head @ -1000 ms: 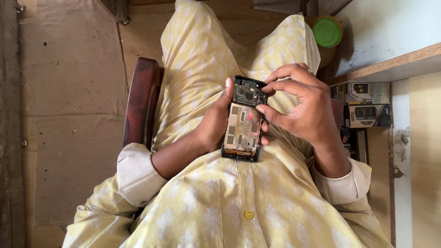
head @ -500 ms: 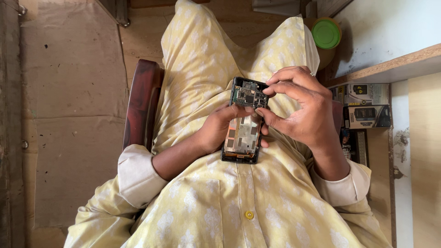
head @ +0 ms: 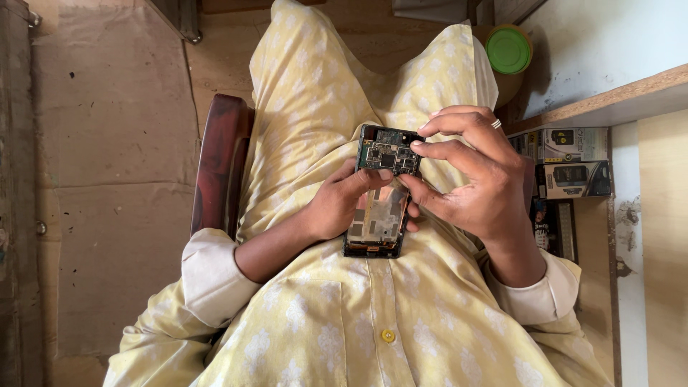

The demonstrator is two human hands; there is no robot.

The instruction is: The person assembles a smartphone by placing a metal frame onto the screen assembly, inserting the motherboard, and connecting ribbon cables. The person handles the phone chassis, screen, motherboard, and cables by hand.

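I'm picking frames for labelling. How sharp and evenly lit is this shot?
Head view: the opened phone and both hands, left hand and right hand, are sharp, no motion blur; soft daylight, no glare on the circuit board; the white wall top right is brightest; the shelf boxes sit in shade.

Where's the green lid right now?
In the head view the green lid sits at the upper right, on a container on the floor beside the person's knee, just above the wooden shelf edge and beyond the right hand.
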